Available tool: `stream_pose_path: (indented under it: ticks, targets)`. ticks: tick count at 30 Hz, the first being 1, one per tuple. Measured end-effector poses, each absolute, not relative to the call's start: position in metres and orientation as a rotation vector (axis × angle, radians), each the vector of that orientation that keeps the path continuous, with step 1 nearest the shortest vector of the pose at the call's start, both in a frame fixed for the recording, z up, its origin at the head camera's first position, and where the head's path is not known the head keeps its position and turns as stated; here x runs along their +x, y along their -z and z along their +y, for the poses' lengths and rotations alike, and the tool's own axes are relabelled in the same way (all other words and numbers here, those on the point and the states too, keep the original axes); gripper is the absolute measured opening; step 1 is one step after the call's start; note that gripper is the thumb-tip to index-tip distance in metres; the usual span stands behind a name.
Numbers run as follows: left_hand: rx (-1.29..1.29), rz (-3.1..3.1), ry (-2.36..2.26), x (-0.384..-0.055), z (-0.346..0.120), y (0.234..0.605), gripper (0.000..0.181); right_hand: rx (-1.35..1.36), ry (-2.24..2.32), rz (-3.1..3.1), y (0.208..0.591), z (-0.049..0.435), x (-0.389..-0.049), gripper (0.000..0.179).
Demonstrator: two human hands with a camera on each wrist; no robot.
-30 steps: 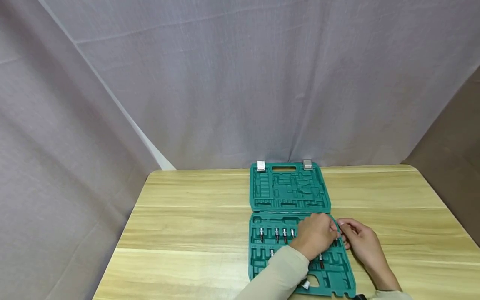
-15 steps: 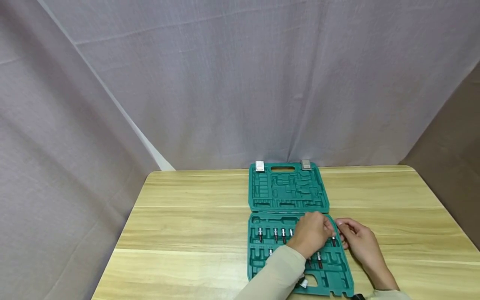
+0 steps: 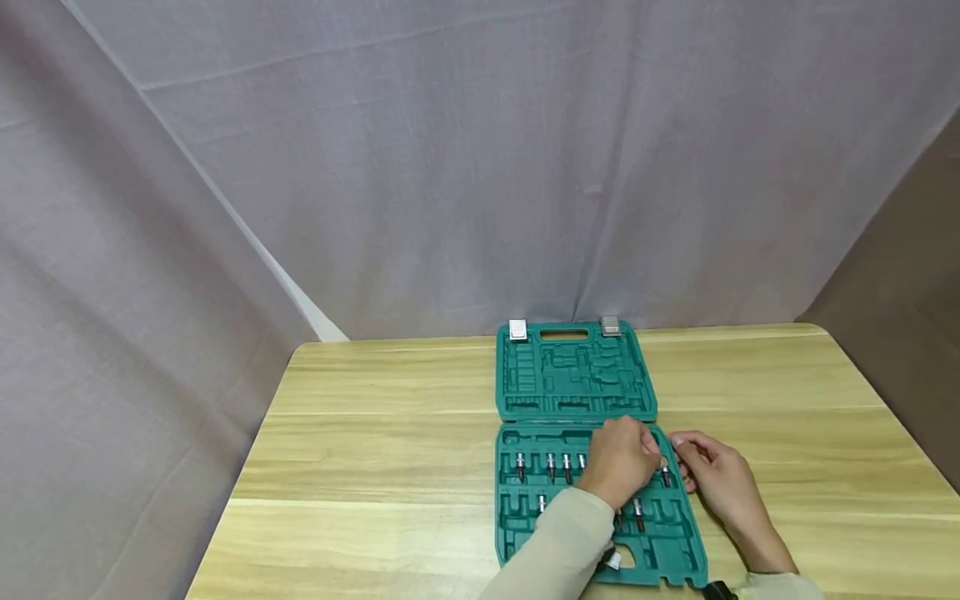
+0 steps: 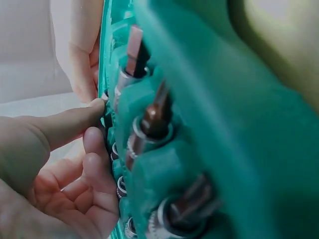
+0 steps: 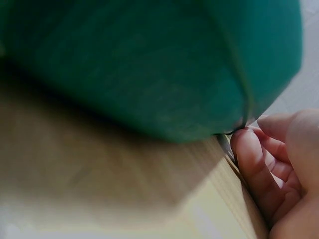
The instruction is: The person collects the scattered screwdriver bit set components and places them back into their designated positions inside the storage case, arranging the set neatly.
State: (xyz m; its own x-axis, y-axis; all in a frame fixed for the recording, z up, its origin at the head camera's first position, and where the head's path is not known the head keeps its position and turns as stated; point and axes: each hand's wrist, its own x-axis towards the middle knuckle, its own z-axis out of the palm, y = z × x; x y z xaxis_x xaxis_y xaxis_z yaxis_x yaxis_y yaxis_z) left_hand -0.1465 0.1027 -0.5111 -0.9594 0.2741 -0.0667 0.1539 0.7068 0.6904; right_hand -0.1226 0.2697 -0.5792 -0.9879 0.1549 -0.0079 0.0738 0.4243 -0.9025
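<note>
The green tool case (image 3: 577,575) lies open, with bit sockets standing in rows of moulded slots in its near half. My left hand (image 3: 621,462) reaches over this half to the top right. Its thumb and fingers, curled, meet at a bit socket (image 3: 666,477) near the right edge. In the left wrist view, the left thumb (image 4: 75,122) bears on the small silver-and-dark piece, largely covered by the fingertips. My right hand (image 3: 723,483) grips the case's right rim; in the right wrist view its thumb (image 5: 249,149) and fingers meet at the case's corner (image 5: 239,99).
The case's lid (image 3: 577,367), with two silver latches, lies back towards the grey curtain (image 3: 450,167). Several bit sockets show left of my hand, and more near the front, partly covered by my left sleeve (image 3: 558,542). The wooden table (image 3: 360,458) extends on both sides.
My left fingertips have drawn slightly left and back, so more of the right-hand bit socket shows. My right hand stays at the rim. The case appears shifted slightly left in view.
</note>
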Motion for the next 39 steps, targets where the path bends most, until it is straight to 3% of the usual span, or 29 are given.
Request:
stream_pose_path:
  ticks: [17, 29, 39]
  targets:
    - [0.243, 2.808, -0.942, -0.148, 0.109, 0.506, 0.045, -0.212, -1.661, -2.555, 0.578, 0.268, -0.124, 0.045]
    - [0.412, 2.366, -1.440, -0.158, 0.070, 0.498, 0.014, -0.209, -1.625, -2.581, 0.576, 0.269, -0.122, 0.047]
    - [0.543, 2.392, -1.538, -0.158, 0.032, 0.478, 0.011, -0.244, -1.647, -2.572, 0.577, 0.267, -0.121, 0.047]
